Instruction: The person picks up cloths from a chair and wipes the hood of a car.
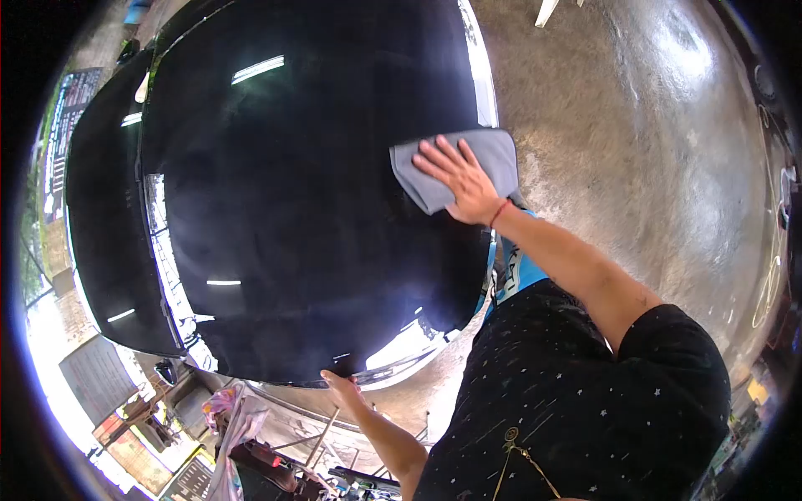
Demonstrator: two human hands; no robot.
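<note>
Up at the far right edge of a glossy black car hood, a gray cloth sits pressed flat, its right corner lapping past the rim. On top is the right hand, red wristband and all, palm down, fingers spread, pressing rather than gripping. Left hand is down at the near edge, thumb up on the rim; can't tell if the hidden fingers are clenched or just resting. Looks like mid-wipe to me. Imo another stroke calls for an even, flat palm and the loose corners tucked so bare skin doesn't drag on the paint.
</note>
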